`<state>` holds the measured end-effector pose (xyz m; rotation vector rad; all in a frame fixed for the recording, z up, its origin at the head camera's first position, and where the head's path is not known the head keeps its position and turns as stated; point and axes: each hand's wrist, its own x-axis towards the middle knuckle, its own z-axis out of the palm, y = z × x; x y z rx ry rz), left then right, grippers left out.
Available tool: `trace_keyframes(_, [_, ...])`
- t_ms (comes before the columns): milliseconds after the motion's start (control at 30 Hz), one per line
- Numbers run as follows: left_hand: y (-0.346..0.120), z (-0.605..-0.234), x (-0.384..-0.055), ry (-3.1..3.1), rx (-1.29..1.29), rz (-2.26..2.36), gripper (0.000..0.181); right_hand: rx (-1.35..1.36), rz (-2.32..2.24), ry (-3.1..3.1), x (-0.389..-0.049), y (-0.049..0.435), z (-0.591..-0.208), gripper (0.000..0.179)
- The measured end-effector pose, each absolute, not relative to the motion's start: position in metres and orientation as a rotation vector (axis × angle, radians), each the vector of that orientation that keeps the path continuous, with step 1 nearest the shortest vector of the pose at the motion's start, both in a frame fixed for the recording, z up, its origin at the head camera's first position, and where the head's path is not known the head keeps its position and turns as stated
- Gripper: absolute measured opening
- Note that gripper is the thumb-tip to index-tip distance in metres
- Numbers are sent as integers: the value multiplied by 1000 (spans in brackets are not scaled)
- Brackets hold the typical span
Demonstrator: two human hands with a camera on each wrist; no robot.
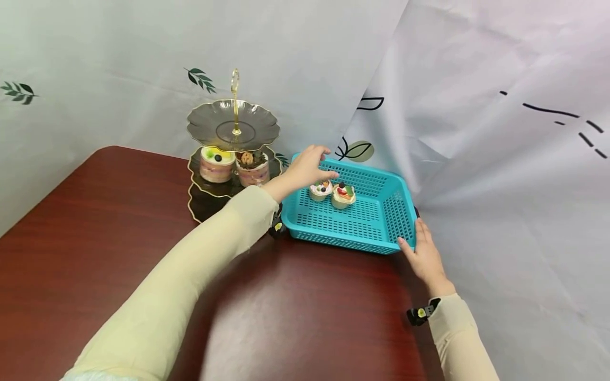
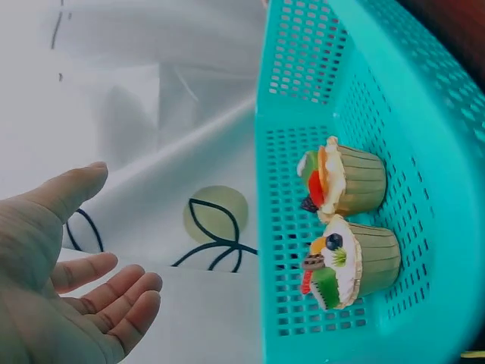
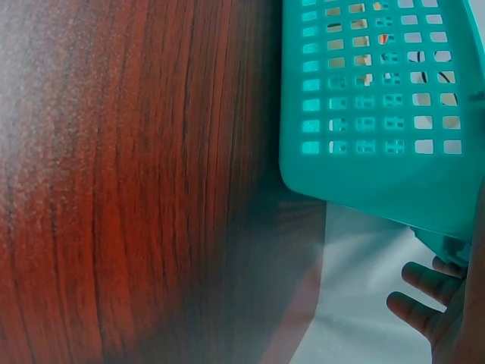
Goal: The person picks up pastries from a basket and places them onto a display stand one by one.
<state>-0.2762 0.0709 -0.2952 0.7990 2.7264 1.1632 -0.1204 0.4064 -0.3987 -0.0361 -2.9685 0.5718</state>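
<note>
table (image 1: pixel 295 307), reddish-brown, lies nearest; right hand (image 1: pixel 427 260), fingers spread, touches the near right corner of a teal basket (image 1: pixel 340 243); two cupcakes (image 1: pixel 343 198) stand upright inside; left hand (image 1: pixel 306 168) hangs above, thumb and fingers apart; pale cloth (image 1: pixel 310 63) behind.

Bench (image 1: pixel 305 307): red-brown, wood-grained, glossy.
On it: tiered stand (image 1: pixel 216 119) toward back, teal basket (image 1: pixel 340 239) just right of it, near the right edge.
</note>
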Motion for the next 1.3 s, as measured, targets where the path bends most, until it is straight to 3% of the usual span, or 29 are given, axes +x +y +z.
trace_keyframes(667, [77,-351,-317,2680,755,1042,76,-32,606,-2936,-121,405,-409,80])
trace_keyframes(1300, [101,-375,-321,2794,587,875,57,-43,581,-2902,-122,409,-407,78])
